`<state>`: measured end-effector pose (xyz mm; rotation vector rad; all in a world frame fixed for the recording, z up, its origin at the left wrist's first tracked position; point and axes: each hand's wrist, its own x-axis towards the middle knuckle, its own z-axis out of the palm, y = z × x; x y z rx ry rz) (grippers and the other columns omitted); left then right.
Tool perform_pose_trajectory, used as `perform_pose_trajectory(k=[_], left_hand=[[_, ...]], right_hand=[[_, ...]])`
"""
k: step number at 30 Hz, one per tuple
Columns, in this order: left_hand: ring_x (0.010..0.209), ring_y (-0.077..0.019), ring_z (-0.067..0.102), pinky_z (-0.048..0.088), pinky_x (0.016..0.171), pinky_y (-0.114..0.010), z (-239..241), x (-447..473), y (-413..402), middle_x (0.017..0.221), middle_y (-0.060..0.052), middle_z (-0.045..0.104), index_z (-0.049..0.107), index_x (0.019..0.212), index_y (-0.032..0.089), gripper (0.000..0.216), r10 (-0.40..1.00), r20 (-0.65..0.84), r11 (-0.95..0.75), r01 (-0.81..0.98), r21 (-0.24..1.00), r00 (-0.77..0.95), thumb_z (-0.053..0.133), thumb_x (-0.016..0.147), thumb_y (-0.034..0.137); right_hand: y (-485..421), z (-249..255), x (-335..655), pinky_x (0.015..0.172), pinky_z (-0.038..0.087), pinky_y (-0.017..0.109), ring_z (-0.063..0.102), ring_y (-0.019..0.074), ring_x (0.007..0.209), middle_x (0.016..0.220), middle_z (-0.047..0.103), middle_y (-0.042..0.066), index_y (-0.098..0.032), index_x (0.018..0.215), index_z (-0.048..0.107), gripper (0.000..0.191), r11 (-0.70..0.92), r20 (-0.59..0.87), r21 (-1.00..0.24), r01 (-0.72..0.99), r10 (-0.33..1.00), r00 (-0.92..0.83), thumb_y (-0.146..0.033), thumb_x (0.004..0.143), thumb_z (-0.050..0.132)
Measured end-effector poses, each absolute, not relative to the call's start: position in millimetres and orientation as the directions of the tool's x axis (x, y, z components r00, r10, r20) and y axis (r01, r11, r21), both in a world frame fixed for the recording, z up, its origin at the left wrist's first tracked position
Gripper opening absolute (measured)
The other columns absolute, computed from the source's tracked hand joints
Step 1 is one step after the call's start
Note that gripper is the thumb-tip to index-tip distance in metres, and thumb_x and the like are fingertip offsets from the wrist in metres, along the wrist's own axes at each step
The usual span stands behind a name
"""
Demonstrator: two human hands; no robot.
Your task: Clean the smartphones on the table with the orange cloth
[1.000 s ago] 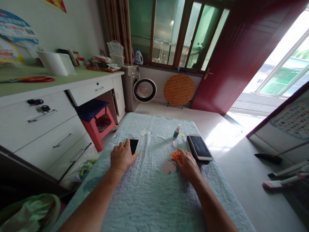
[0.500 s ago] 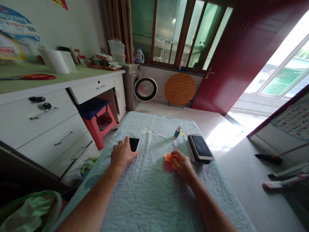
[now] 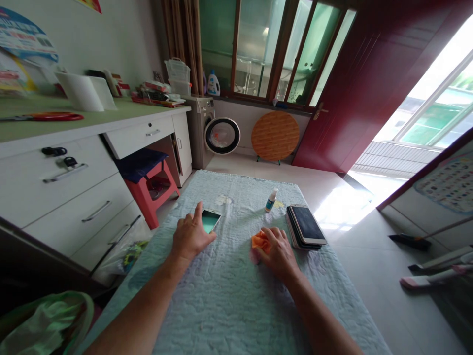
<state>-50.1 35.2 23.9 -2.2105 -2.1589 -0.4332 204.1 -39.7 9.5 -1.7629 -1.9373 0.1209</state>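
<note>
My left hand [image 3: 191, 235] grips a white-framed phone [image 3: 211, 220] on the pale quilted table cover [image 3: 229, 291]; the phone is tilted and its screen reflects green. My right hand [image 3: 277, 250] is closed on a crumpled orange cloth [image 3: 259, 241] resting on the cover. Just right of that hand lies a stack of phones [image 3: 306, 226], dark screens up. A small spray bottle [image 3: 271, 199] with a white cap stands behind the cloth.
A white desk with drawers [image 3: 70, 172] runs along the left, a red stool [image 3: 150, 180] under it. A washing machine [image 3: 212, 133] and a round wooden tabletop [image 3: 275, 135] stand at the far wall. A green bag [image 3: 40, 325] is lower left. Brooms [image 3: 424, 236] lie at right.
My left hand has lifted and turned the phone rightward, so its screen now reflects green. My right hand has drawn the orange cloth left, away from the phone stack.
</note>
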Motion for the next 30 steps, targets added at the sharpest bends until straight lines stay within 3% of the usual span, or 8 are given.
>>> perform_pose_trajectory(k=[4,9,13,18,23,27,30], left_hand=[[0.093,-0.0330,0.057,0.040,0.085,-0.038,22.2,-37.9,25.7,0.101,-0.014,0.060,0.017,0.147,0.012,0.097,0.964,0.253,-0.142,0.963,0.230,0.082,0.065,0.066,0.037],[0.095,-0.0312,0.056,0.040,0.087,-0.037,18.6,-22.5,17.1,0.104,-0.014,0.059,0.020,0.147,0.012,0.096,0.959,0.253,-0.208,0.927,0.311,0.130,0.067,0.066,0.035],[0.097,-0.0306,0.057,0.040,0.089,-0.038,14.0,-10.7,11.4,0.106,-0.014,0.059,0.022,0.145,0.010,0.095,0.958,0.227,-0.249,0.894,0.372,0.173,0.068,0.066,0.033],[0.104,-0.0290,0.055,0.040,0.094,-0.038,10.8,-2.0,4.9,0.112,-0.014,0.058,0.032,0.140,0.011,0.081,0.949,0.215,-0.302,0.852,0.428,0.229,0.068,0.069,0.031],[0.112,-0.0282,0.053,0.039,0.100,-0.038,13.0,-7.5,6.0,0.119,-0.015,0.057,0.040,0.135,0.011,0.074,0.928,0.171,-0.372,0.793,0.483,0.331,0.069,0.071,0.033],[0.118,-0.0293,0.051,0.038,0.102,-0.037,20.4,-18.0,10.1,0.125,-0.017,0.054,0.039,0.137,0.010,0.083,0.913,0.074,-0.374,0.752,0.543,0.401,0.072,0.068,0.040],[0.128,-0.0333,0.042,0.034,0.107,-0.040,26.5,-26.3,10.7,0.139,-0.017,0.043,0.030,0.144,0.015,0.106,0.849,-0.055,-0.410,0.720,0.559,0.526,0.080,0.055,0.042]], right_hand=[[-37.8,6.4,206.1,0.088,0.044,0.036,0.054,0.0222,0.098,0.105,0.062,0.008,-0.018,0.121,0.055,0.043,0.175,0.303,-0.426,0.888,0.952,-0.042,-0.013,0.079,0.053],[-40.6,9.8,204.0,0.091,0.041,0.039,0.052,0.0254,0.103,0.110,0.062,0.008,-0.020,0.124,0.054,0.049,0.199,0.275,-0.393,0.898,0.957,-0.092,-0.022,0.075,0.062],[-40.2,8.8,203.5,0.090,0.041,0.037,0.052,0.0242,0.101,0.107,0.063,0.008,-0.021,0.120,0.056,0.044,0.205,0.275,-0.395,0.896,0.956,-0.098,-0.017,0.076,0.059],[-35.9,3.7,207.1,0.085,0.042,0.031,0.056,0.0210,0.095,0.100,0.066,0.008,-0.019,0.107,0.060,0.032,0.213,0.323,-0.458,0.863,0.944,-0.061,-0.009,0.078,0.049],[-36.3,2.6,208.1,0.067,0.042,0.025,0.061,0.0168,0.073,0.082,0.067,0.003,-0.019,0.107,0.054,0.024,0.130,0.291,-0.605,0.785,0.954,0.066,-0.019,0.086,0.042],[-37.1,4.5,207.0,0.059,0.039,0.023,0.058,0.0146,0.062,0.071,0.062,-0.001,-0.019,0.102,0.050,0.018,0.113,0.318,-0.686,0.719,0.935,0.157,-0.024,0.088,0.040],[-36.4,6.2,206.0,0.060,0.039,0.023,0.055,0.0141,0.063,0.072,0.059,0.000,-0.019,0.092,0.052,0.013,0.153,0.360,-0.666,0.730,0.923,0.136,-0.025,0.088,0.041]])
